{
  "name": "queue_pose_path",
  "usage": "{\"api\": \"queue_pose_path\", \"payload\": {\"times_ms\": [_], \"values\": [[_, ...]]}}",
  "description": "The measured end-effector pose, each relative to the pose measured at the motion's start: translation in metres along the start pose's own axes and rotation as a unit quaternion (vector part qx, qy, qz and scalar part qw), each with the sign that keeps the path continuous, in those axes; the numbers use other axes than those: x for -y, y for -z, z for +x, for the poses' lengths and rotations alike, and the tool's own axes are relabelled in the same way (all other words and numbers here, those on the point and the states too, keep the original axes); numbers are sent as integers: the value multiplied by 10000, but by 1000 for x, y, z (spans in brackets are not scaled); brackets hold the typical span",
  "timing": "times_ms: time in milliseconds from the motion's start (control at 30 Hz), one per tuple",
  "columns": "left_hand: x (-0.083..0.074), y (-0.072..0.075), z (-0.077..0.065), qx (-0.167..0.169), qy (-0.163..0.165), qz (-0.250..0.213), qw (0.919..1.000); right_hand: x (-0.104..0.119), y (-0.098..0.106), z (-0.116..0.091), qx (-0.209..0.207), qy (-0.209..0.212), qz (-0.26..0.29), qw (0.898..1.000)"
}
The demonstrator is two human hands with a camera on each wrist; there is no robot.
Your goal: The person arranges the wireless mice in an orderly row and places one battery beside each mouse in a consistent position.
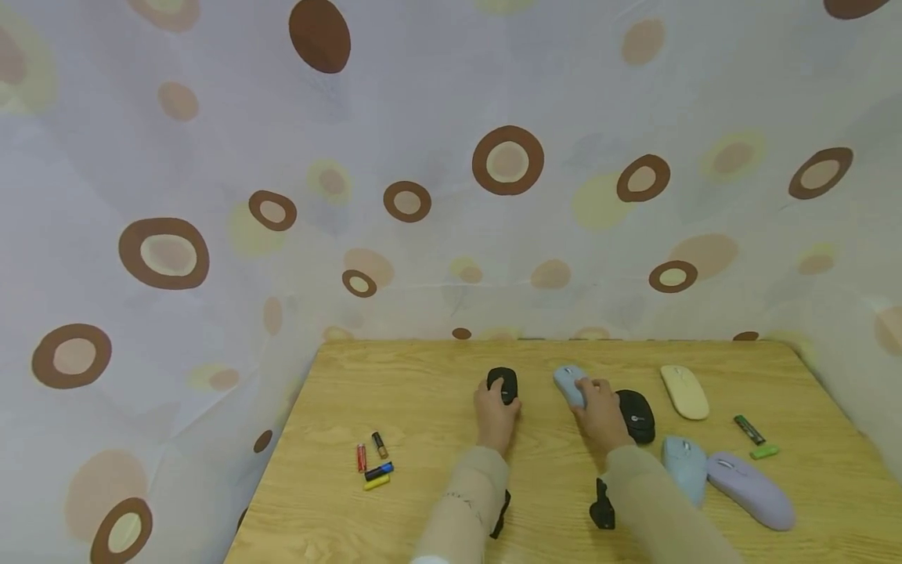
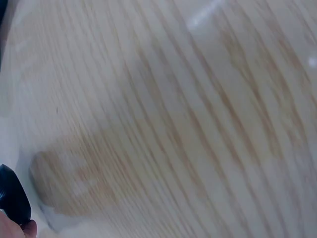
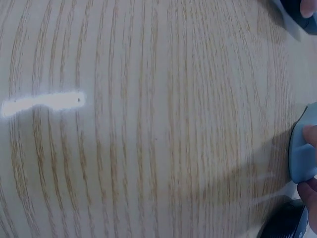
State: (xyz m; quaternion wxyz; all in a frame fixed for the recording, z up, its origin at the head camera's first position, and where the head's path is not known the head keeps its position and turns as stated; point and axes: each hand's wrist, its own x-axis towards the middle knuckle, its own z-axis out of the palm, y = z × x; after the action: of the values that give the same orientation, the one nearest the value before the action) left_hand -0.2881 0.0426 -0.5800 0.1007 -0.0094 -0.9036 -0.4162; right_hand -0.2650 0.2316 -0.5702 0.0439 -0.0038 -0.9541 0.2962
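Observation:
My left hand (image 1: 496, 411) holds a small black computer mouse (image 1: 509, 376) near the back middle of the table, thumb at its right side. The left wrist view catches that black mouse (image 2: 14, 196) at its lower left edge, fingertips against it. To the right, my right hand (image 1: 600, 411) grips a light blue mouse (image 1: 569, 378), which lies slanted on the wood. In the right wrist view the light blue mouse (image 3: 302, 153) shows at the right edge between thumb and finger. Just right of this hand sits a larger black mouse (image 1: 637, 417), partly covered by it.
A cream mouse (image 1: 685, 392), a second light blue mouse (image 1: 683, 468) and a purple mouse (image 1: 752, 491) lie at the right. Beside them are a dark green battery (image 1: 748, 429) and a bright green battery (image 1: 764, 452). Several batteries, including a red battery (image 1: 362, 457), lie on the left.

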Motion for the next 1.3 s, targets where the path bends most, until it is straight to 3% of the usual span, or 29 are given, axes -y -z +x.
{"api": "queue_pose_path", "payload": {"times_ms": [133,367,633,900,1100,1300], "values": [[13,18,3,-63,-146,-156,9998,-4,-3,0,0,42,-42,10000],[40,57,4,-77,-65,-47,9999,-5,-3,1,9,83,-12,10000],[71,86,1,-125,105,100,9998,-4,-4,3,15,86,-14,10000],[79,99,-5,78,241,151,9996,-3,-4,1,54,4,-32,10000],[81,102,-8,119,270,346,9990,-4,-4,1,4,49,-50,10000],[83,102,-9,115,251,248,9993,-2,-2,1,60,-10,-44,10000]]}}
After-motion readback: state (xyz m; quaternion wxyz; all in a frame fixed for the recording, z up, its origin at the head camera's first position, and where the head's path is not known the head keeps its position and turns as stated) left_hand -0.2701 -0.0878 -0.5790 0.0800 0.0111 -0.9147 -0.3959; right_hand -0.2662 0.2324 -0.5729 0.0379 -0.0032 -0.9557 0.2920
